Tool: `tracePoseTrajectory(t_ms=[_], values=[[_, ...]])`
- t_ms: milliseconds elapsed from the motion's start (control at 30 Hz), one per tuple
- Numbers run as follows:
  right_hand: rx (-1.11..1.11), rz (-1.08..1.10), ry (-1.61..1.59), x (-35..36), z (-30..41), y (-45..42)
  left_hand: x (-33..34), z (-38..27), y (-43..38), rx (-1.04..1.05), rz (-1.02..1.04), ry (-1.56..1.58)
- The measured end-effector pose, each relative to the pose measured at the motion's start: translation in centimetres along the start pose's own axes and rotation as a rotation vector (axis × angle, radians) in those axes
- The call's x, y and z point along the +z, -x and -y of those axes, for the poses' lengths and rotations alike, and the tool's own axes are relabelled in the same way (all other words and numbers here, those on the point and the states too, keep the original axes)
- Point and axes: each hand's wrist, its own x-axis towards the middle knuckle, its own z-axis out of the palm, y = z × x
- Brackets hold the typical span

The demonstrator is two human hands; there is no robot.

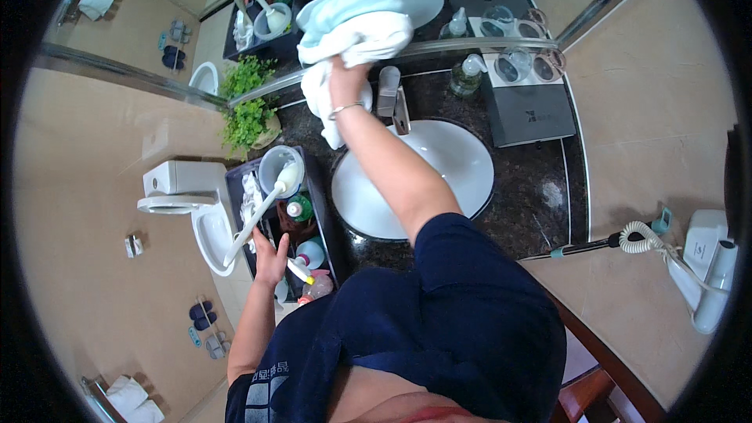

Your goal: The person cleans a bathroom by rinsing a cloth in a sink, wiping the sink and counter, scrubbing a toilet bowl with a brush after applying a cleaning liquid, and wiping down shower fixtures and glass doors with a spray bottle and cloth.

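Note:
My right hand (348, 79) grips a bunched white cloth (376, 35) against the lower part of the mirror (329, 17). Part of the cloth hangs below the wrist beside the chrome faucet (389, 91). My right forearm crosses above the white oval sink (464, 170). On the left, my left hand (271, 258) is over the dark caddy (330, 229), thumb and fingers apart, beside the handle of a white toilet brush (252, 226). The brush head rests in a clear bucket (273, 158). A green bottle (299, 207) and spray bottles (310, 252) stand in the caddy.
A potted green plant (252, 123) stands at the counter's left corner. Toward the right are a soap dispenser (467, 76), drinking glasses (514, 64) and a grey box (531, 114). A toilet (214, 229) lies beyond the caddy. A hair dryer (708, 270) hangs on the right wall.

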Motion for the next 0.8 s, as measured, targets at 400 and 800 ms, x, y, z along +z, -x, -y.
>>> tracePoseTrajectory(t_ms=[400, 800], values=[[-0.279, -0.471, 0.015, -6.4, 12.9, -12.1, 0.0, -2.0, -0.2, -0.001, 0.009, -0.020], [-0.691, -0.194, 0.129, -11.1, 19.1, -18.8, -0.2, -1.1, 0.0, 0.039, 0.024, 0.039]])
